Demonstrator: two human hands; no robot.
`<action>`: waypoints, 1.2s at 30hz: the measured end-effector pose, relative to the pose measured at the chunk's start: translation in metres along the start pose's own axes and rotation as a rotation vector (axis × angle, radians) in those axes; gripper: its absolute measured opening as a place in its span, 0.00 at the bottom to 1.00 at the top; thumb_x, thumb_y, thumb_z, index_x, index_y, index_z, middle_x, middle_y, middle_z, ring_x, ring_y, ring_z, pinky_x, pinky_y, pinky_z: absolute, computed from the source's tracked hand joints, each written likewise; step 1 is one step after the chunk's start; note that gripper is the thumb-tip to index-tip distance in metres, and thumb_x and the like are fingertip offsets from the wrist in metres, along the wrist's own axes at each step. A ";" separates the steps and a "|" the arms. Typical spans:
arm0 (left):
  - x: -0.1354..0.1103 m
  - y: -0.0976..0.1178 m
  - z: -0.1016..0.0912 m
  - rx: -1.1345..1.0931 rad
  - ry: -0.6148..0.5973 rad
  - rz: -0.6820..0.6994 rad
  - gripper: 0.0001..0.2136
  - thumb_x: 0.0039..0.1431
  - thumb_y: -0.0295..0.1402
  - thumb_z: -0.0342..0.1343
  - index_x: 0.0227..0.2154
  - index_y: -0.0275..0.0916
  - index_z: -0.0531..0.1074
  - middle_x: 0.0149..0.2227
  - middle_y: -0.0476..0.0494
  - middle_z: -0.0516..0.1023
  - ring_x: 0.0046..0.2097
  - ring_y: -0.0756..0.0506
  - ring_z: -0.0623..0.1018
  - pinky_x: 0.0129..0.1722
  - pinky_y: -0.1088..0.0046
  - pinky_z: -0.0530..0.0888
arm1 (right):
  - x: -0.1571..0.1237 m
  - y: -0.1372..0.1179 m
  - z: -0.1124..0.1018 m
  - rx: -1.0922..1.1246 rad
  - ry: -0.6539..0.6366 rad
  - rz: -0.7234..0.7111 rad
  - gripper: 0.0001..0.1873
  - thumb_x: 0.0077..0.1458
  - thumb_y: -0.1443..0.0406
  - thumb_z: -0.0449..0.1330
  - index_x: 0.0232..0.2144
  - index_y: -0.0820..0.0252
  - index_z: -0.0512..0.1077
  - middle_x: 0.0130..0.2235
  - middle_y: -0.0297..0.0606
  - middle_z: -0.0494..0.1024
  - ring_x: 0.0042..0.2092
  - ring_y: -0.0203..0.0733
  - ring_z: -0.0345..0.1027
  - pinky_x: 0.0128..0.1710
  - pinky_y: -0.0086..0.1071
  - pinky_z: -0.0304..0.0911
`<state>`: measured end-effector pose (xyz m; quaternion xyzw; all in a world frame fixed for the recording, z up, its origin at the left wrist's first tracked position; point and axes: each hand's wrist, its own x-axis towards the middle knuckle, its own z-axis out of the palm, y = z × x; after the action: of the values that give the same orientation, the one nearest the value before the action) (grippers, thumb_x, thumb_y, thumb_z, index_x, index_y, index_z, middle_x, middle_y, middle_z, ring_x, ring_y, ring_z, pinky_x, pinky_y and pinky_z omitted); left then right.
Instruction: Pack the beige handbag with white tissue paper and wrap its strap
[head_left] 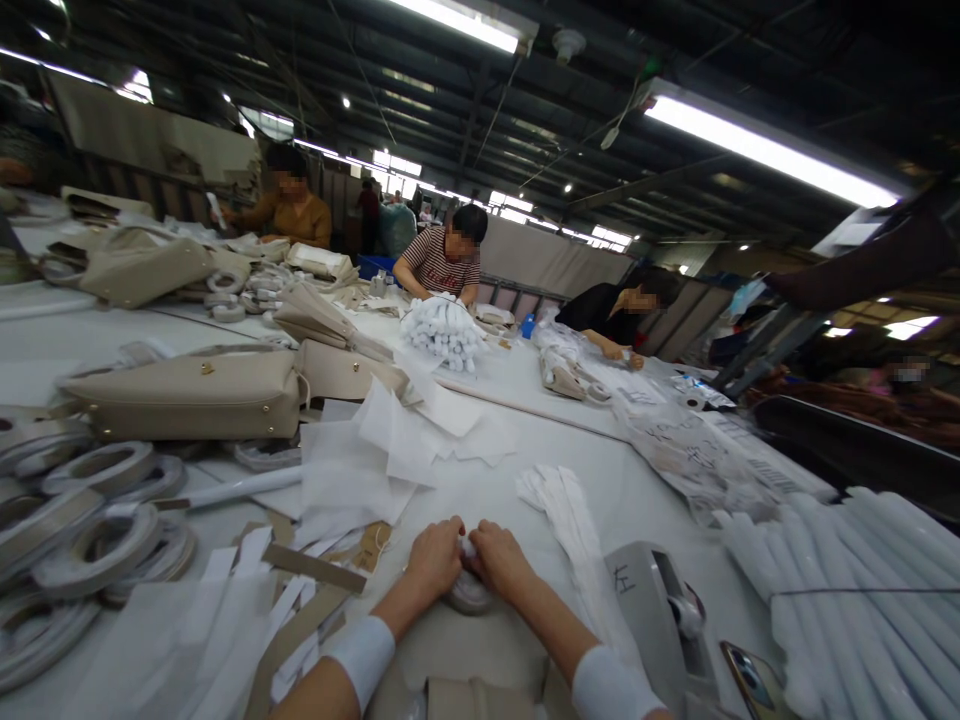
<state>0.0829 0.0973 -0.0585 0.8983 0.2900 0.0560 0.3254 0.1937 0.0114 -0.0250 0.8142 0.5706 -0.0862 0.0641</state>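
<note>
A pale round coil, partly wrapped in something white, sits close in front of me at the table's near side. My left hand has its fingers curled on the coil's far left edge. From the other side, my right hand closes on it, its fingertips almost meeting the left ones. Both hands cover the coil's upper part, so exactly what the fingertips pinch is hidden. Beige bag material lies below the coil, nearest my body.
Left are stacked strap coils, paper strips and a beige handbag. Right are a tape dispenser, a phone and bundled white tubes. White sheets lie ahead. Co-workers sit across the table, one in a striped shirt.
</note>
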 end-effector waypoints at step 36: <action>-0.120 -0.052 -0.055 -0.698 0.266 -0.092 0.23 0.56 0.43 0.51 0.52 0.38 0.61 0.40 0.41 0.77 0.44 0.43 0.77 0.44 0.66 0.71 | -0.013 0.000 -0.001 -0.106 0.089 -0.118 0.18 0.62 0.68 0.51 0.54 0.62 0.60 0.45 0.49 0.74 0.45 0.46 0.69 0.44 0.33 0.60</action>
<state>-0.0569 0.0931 -0.0368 0.7040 0.3332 0.2529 0.5739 0.1897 -0.0004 -0.0215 0.7775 0.6238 -0.0232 0.0762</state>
